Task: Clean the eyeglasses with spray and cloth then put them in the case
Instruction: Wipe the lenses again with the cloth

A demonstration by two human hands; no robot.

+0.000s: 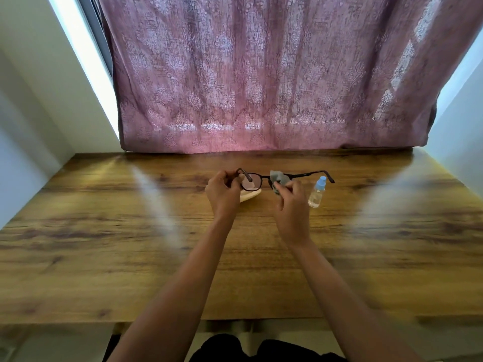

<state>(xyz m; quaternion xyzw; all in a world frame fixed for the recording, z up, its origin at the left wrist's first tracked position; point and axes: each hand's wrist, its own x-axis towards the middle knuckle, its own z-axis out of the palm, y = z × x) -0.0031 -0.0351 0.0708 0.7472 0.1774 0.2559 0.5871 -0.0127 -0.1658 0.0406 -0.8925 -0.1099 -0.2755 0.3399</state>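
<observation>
Dark-framed eyeglasses point(254, 178) are held above the wooden table point(104, 231), temples unfolded. My left hand point(223, 192) grips the frame at its left hinge. My right hand point(291, 202) pinches a grey cloth point(278, 177) around the right lens, which is hidden by the cloth. The left lens is visible and bare. A small clear spray bottle point(316, 192) with a light blue cap stands on the table just right of my right hand. A pale case point(249, 196) lies on the table under the glasses, mostly hidden behind my left hand.
A pink patterned curtain point(261, 74) hangs along the table's far edge. White walls point(31, 113) close in on both sides. The table's front edge point(183, 322) runs near my lap.
</observation>
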